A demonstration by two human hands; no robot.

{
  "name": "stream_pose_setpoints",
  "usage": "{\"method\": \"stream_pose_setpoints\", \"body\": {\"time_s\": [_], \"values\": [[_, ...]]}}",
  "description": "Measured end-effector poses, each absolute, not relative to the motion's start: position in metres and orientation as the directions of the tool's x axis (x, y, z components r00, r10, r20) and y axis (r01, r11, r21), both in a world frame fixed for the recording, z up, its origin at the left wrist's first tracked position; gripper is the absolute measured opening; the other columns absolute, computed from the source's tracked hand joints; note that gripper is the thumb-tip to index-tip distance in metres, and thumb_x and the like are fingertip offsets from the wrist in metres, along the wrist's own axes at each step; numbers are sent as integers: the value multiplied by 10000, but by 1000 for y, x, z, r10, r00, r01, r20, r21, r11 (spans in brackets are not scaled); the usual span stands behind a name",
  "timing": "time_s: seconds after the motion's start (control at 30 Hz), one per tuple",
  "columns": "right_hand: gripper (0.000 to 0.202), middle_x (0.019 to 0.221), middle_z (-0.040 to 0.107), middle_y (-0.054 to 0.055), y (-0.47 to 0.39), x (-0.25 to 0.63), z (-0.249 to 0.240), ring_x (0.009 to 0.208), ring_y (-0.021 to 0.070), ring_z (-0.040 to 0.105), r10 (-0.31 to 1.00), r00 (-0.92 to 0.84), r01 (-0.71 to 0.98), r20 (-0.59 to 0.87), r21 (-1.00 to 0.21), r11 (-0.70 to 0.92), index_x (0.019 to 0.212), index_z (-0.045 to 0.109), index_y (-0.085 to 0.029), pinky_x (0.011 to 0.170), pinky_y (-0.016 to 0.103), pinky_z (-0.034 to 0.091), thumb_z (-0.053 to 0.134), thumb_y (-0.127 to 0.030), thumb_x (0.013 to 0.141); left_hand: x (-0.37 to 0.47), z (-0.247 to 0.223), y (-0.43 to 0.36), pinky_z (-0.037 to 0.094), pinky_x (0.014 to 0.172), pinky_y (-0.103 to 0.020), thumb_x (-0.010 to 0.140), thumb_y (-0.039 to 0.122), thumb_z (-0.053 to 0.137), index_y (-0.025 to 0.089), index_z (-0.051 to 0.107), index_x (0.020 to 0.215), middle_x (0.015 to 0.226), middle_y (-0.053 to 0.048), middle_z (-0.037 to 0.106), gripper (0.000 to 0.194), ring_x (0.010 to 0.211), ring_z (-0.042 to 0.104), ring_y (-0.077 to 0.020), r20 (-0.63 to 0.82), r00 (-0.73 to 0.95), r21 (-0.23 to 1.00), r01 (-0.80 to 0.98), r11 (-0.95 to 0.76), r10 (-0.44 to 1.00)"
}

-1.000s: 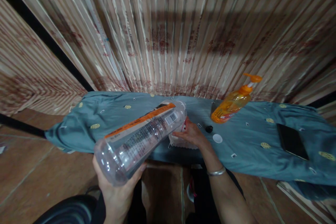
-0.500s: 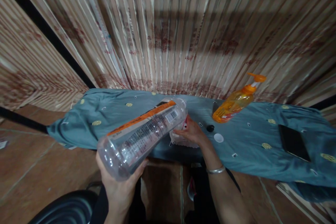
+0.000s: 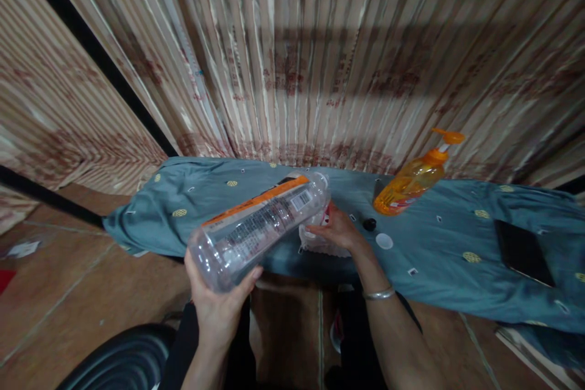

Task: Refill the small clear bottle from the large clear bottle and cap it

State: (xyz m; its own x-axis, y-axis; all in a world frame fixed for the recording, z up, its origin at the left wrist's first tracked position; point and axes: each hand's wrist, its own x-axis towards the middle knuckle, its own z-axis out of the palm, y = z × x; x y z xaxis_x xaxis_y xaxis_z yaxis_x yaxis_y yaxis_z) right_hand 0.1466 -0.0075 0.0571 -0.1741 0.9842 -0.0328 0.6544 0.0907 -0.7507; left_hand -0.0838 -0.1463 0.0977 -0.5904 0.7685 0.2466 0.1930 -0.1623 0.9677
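Note:
A large clear plastic bottle (image 3: 260,225) with an orange-edged label and a barcode lies tilted across the middle of the view. My left hand (image 3: 217,304) is wrapped round its base end. The bottle's neck end points right, towards my right hand (image 3: 340,228). That hand is closed round a smaller clear container (image 3: 315,222) with a bit of red on it, mostly hidden by my fingers and the large bottle. Crumpled clear plastic (image 3: 322,247) shows under the right hand. To the right are a black cap (image 3: 369,224) and a white disc (image 3: 384,241).
A pump bottle (image 3: 409,186) with orange liquid stands at the back of the cloth-covered bench (image 3: 439,256). Further right lies a dark phone or tablet (image 3: 523,253). A striped curtain (image 3: 320,73) hangs behind. A black ridged stool (image 3: 119,359) is at lower left.
The view has shifted a little, so the bench sits further right. The large bottle's base end has risen slightly with my left hand. Both hands keep their hold.

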Motion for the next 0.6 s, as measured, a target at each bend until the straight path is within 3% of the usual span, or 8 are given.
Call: {"method": "stream_pose_setpoints", "body": {"time_s": [0.17,0.33,0.47,0.6], "values": [[604,1019,708,82,-9,146,62,933,277,683,984,-174,675,-41,-732,89,1183,518,-182,790,358,517,792,-368,678,-85,99,-144,528,940,-441,476,316,926,203,441,1404,1247,-129,609,1053,1093,637,-298,292,-588,955,222,-197,754],[599,1020,702,67,-8,145,62,950,254,678,983,-175,687,-54,-722,82,1179,511,-186,792,327,507,789,-380,684,-92,100,-140,517,943,-486,415,329,940,179,440,1379,1220,-141,608,1097,1064,645,-323,287,-566,955,228,-188,772],[593,1018,700,71,-7,146,60,943,254,675,981,-187,677,-53,-730,90,1165,512,-178,792,331,506,790,-382,683,-106,100,-130,464,1011,-492,413,298,936,154,552,1228,1173,-128,618,912,1145,604,-342,283,-535,956,222,-191,796],[548,988,697,58,-7,146,60,899,261,683,981,-187,685,-42,-721,100,1113,519,-182,762,344,513,771,-420,689,-116,105,-116,451,1026,-479,374,279,942,166,517,1291,1245,-139,589,1017,1169,590,-341,319,-518,948,189,-258,794]]}}
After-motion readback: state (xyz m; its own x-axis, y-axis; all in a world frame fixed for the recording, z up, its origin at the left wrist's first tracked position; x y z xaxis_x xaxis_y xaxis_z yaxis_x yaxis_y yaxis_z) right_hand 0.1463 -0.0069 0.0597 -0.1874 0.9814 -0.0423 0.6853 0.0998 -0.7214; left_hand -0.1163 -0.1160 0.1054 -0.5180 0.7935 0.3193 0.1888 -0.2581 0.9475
